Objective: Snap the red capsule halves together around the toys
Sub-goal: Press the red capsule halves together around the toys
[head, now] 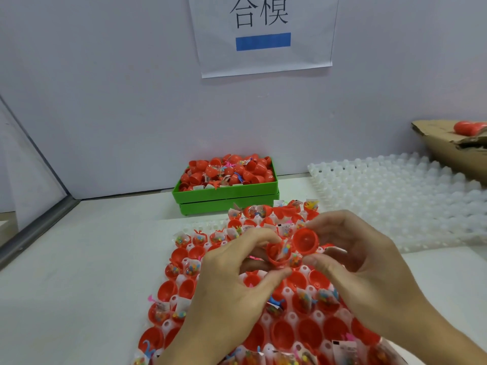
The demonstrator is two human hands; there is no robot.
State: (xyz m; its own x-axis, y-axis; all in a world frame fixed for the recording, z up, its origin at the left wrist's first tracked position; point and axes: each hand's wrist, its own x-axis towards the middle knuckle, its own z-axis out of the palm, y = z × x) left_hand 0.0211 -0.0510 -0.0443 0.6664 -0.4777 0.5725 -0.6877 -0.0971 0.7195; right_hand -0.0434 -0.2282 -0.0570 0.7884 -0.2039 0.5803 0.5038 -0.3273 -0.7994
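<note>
Above the white tray, the left hand pinches a toy-filled red half, while the right hand pinches an empty red half just beside it at two o'clock (their rims apart). A green bin sits at twelve o'clock.

Counts, bench view
2 hands; 2 white plastic dimpled trays; 1 green plastic bin; 1 torn brown cardboard box; 1 white paper sign; red capsule halves too many to count.
</note>
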